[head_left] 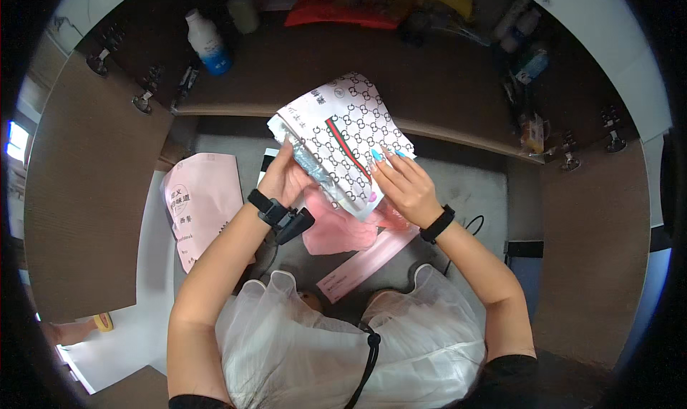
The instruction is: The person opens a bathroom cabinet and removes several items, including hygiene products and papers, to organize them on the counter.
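Raised between two hands, a white bag [361,133] with a dark print and a red-and-green stripe sits tilted in mid-view. Bluish clear plastic [308,162] shows along its left edge. The left hand [286,178] grips that edge; the right hand [406,188] lays its fingers, slightly parted, over the lower right face, and whether its thumb pinches from below I cannot tell.

Partly covered by the bag is a pink bundle [335,234], which in turn overlaps a long pink strip [361,269] angled toward the lap. Left of these, a pink bag [207,201] lies on the floor [465,173], its lower right part behind the left forearm.

Beyond, the white bag's top blocks some of the shelf [250,90], where a white-and-blue bottle [207,44], a pump bottle [243,12] and a red bag [343,7] stand or lie. Open doors flank everything, left [93,194] and right [594,251].
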Tool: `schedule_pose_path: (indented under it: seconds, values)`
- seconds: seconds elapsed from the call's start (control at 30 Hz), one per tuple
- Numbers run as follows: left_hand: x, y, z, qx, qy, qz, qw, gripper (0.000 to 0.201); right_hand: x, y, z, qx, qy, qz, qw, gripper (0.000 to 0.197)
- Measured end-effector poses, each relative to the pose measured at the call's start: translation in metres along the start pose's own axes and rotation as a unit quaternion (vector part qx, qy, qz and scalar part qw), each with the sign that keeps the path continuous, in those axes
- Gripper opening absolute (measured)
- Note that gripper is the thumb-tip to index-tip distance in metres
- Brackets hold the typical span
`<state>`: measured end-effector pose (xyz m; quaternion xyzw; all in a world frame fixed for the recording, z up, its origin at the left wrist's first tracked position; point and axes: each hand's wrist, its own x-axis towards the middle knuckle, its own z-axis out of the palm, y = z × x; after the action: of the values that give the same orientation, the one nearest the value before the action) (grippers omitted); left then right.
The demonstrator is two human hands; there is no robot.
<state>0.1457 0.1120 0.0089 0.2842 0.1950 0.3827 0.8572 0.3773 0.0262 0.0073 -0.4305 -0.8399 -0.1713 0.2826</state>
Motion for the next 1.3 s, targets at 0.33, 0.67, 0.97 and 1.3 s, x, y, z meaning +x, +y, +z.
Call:
schedule_pose_path:
  seconds: [0.33,0.67,0.97,1.3]
  values:
    - [0.013,-0.007,-0.013,0.096,0.183,0.040,0.978,0.040,0.007,0.004,0.008,0.039,-0.063,-0.044,0.996,0.034]
    - [-0.049,0.026,-0.111,0.195,0.188,-0.053,0.961,0.047,-0.081,0.041,0.023,0.064,-0.093,0.184,0.976,0.024]
    - [-0.085,0.010,-0.163,0.196,0.317,-0.161,0.914,0.040,-0.130,0.061,0.083,0.228,-0.256,0.369,0.864,0.033]
    - [-0.078,0.011,-0.203,0.329,0.273,-0.148,0.892,0.041,-0.146,0.062,0.106,0.217,-0.358,0.338,0.843,0.021]
